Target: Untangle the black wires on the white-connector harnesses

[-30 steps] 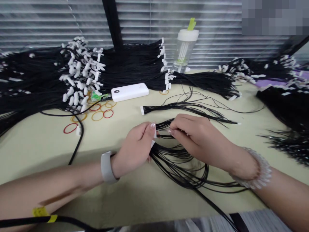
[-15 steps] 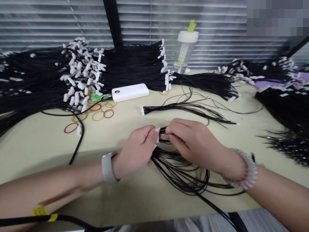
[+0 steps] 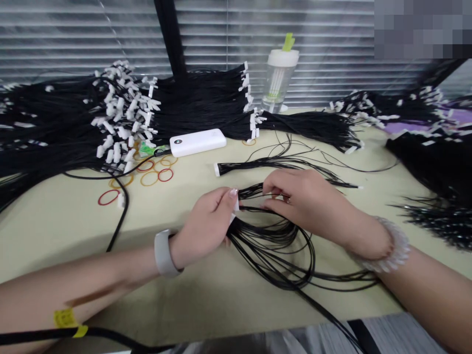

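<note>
My left hand (image 3: 208, 216) is closed on a white connector (image 3: 236, 204), with the thumb pressed on top of it. Black wires (image 3: 273, 268) fan out from the connector to the right in wide loops over the table. My right hand (image 3: 309, 204) is curled round the upper strands (image 3: 250, 191) a short way from the connector, fingertips pinched together. Part of the connector is covered by my left fingers. Just beyond my hands lies another wire bundle (image 3: 280, 164) with a white connector at its left end.
Piles of black wires with white connectors (image 3: 121, 113) line the back of the table (image 3: 177, 309). A white power bank (image 3: 199, 142) with a black cable lies near loose rubber bands (image 3: 149, 178). A clear bottle (image 3: 278, 81) stands by the blinds. More wires (image 3: 435, 172) lie at right.
My right hand has slid right along the upper wires, away from the connector, so more of the strands show. My left hand keeps its grip, shifted slightly left.
</note>
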